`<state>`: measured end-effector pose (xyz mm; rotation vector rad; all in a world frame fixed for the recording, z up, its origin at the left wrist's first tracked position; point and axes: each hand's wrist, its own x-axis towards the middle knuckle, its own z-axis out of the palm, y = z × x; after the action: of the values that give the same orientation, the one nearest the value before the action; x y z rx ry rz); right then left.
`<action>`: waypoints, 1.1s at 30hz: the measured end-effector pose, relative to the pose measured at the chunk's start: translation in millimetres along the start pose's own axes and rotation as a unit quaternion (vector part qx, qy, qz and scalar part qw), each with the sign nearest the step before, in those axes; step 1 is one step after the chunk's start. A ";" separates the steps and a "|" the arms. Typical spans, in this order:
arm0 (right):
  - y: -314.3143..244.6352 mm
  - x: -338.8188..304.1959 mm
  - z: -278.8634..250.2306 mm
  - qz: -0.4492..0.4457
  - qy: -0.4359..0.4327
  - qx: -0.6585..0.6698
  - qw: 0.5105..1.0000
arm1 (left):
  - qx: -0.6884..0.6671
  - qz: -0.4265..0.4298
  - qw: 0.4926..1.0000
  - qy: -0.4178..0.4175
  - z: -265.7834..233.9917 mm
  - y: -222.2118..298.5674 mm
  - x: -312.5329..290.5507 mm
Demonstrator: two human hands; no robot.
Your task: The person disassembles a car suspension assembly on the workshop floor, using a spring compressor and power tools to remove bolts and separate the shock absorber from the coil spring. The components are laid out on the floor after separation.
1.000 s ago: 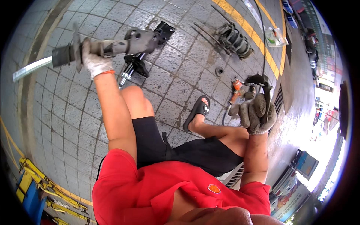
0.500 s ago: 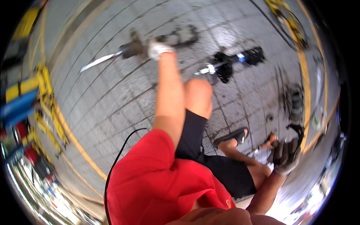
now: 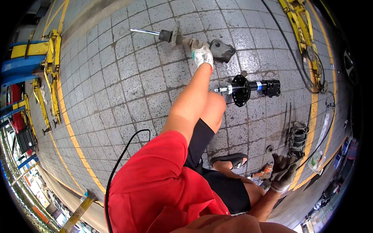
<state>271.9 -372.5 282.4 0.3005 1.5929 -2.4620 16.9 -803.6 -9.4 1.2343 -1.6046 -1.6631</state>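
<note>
My left hand (image 3: 203,56), in a whitish work glove, is closed around the body of a worn, dirty shock absorber strut (image 3: 222,50). Its bare shiny rod points left and its bracket end lies right of my fist. Nearer to me, a cleaner black strut (image 3: 255,86) with a blue-and-white band lies on the tiled floor. At lower right my right hand (image 3: 283,173), in a glove with dark palm and fingers, is raised with fingers apart, holding nothing. Close to it are an orange-bodied tool (image 3: 267,168) and a dark coil spring (image 3: 298,139) on the floor.
A small round part (image 3: 269,148) lies left of the spring. Yellow lift arms (image 3: 301,27) stand at upper right, with a black hose (image 3: 285,37) beside them. More yellow-and-blue lift parts (image 3: 52,73) are at the left. A black cable (image 3: 126,153) hangs by my left side.
My left hand has moved right in view with the worn strut, whose rod end has swung upward and bracket end downward. The view has shifted, and the blur has cleared.
</note>
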 end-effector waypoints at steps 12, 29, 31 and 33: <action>-21.7 -22.0 -0.3 -0.062 0.129 -0.131 0.981 | 0.415 -0.003 0.591 -0.691 -46.3 -55.9 -39.2; 15.0 -76.2 -29.2 0.092 0.300 -0.196 0.929 | 0.468 0.128 0.646 -0.589 -40.2 24.2 -130.4; 23.5 -59.7 -38.8 0.193 0.266 -0.174 0.929 | 0.463 0.153 0.652 -0.581 -41.3 49.6 -140.8; 39.2 -53.2 -73.3 0.196 0.201 -0.189 0.941 | 0.455 0.137 0.643 -0.600 -31.7 61.8 -156.9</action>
<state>338.4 -318.6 233.3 0.9953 1.8879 -1.8280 101.6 -695.3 93.3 -0.1563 -3.4870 -1.4428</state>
